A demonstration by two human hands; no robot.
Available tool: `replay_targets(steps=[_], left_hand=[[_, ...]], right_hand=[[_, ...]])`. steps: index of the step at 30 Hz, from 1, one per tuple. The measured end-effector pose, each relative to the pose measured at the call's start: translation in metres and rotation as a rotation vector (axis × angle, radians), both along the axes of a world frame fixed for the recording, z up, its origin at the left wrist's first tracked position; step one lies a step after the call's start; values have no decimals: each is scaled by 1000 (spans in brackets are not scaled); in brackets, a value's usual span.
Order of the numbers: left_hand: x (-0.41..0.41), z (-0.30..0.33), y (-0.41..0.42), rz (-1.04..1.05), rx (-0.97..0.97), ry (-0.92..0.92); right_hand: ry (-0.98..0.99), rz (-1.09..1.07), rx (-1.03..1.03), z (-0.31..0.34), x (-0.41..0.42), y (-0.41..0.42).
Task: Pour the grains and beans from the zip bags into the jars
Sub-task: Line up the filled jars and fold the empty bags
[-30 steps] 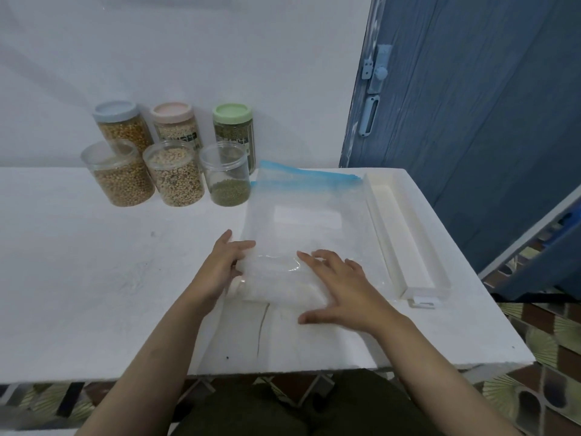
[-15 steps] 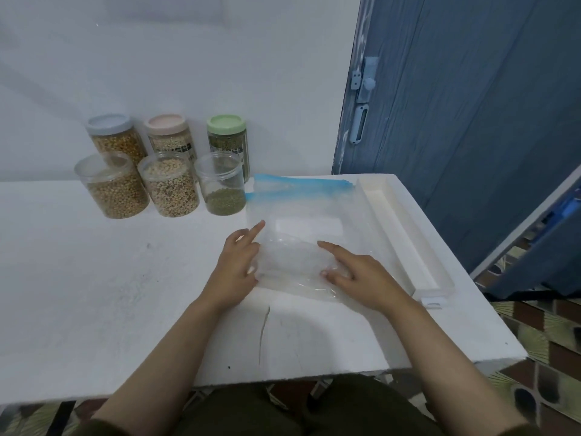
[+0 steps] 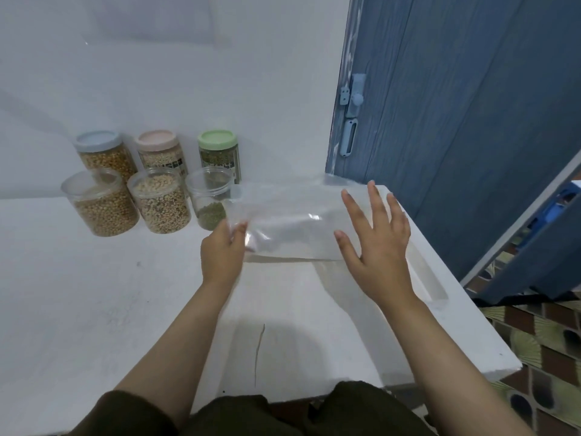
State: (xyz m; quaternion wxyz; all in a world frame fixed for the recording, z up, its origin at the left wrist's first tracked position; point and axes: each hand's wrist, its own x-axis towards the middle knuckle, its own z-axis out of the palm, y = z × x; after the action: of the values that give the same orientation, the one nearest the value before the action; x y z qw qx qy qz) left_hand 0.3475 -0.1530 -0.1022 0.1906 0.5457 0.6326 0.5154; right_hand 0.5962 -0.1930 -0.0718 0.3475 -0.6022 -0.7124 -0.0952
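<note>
An empty clear zip bag (image 3: 292, 221) sits at the middle of the frame, folded over on the white table (image 3: 94, 309). The left hand (image 3: 222, 251) grips the bag's left edge, fingers curled round the plastic with the thumb on top. The right hand (image 3: 375, 243) is spread wide, fingers straight and splayed, palm down over the bag's right end; whether it presses on the plastic or hangs just above it I cannot tell.

To the left of the bag, in the middle left of the frame, stand three lidless jars in a row: a jar of yellow beans (image 3: 100, 204), a jar of pale mixed beans (image 3: 160, 199) and, just beside the bag's left corner, a jar with a little green mung beans (image 3: 210, 199) at the bottom. Behind them against the wall are three lidded jars: a blue-lidded jar (image 3: 102, 152), a pink-lidded jar (image 3: 159, 151) and a green-lidded jar (image 3: 219, 152).

A blue door (image 3: 465, 121) fills the upper right, and patterned floor tiles (image 3: 540, 341) show at the lower right.
</note>
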Motion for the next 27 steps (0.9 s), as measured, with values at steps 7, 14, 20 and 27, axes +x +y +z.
replay_targets(steps=[7, 14, 20, 27], left_hand=[[-7, 1, 39, -27, -158, -21], [2, 3, 67, 6, -421, 318], [16, -14, 70, 152, -499, 613], [18, -45, 69, 189, -533, 762]], right_hand=[[147, 27, -429, -29, -7, 50], [-66, -59, -669, -55, -18, 82], [-147, -138, -749, -68, -18, 89], [-236, -152, -812, -73, -18, 96]])
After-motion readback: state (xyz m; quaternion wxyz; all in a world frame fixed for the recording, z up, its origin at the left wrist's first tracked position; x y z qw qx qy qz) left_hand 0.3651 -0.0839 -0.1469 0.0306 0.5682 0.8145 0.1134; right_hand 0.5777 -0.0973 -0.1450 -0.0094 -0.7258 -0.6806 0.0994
